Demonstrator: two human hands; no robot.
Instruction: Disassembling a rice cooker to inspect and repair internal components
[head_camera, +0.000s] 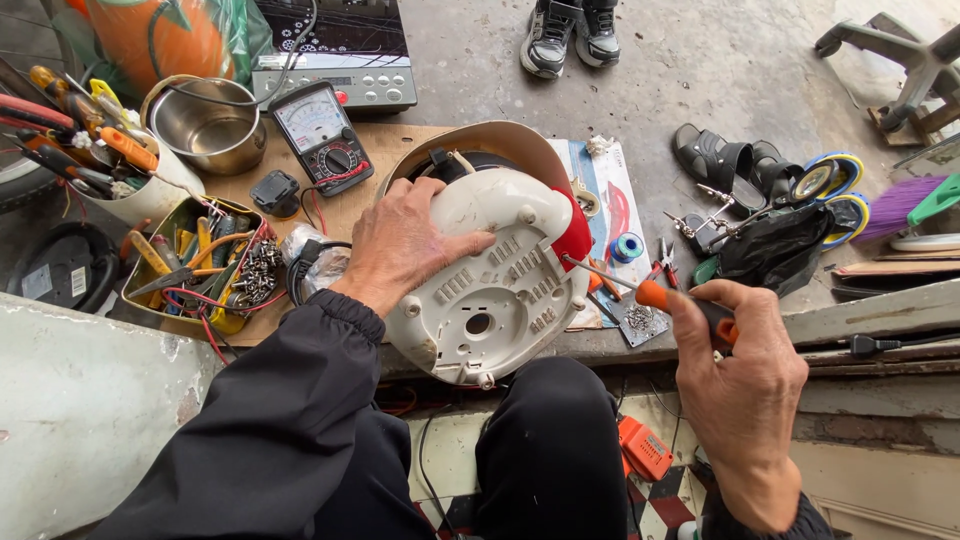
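At frame centre we see the white plastic base of an upturned rice cooker (490, 285) tilted on the wooden worktop (395, 140). Our left hand (400, 245) spreads over its upper left edge, fingers wrapped down to steady it. Our right hand (740, 370) is closed around an orange-handled screwdriver (640, 292), its tip at the base's right rim. We judge the base plate still fitted, its screws not yet all out.
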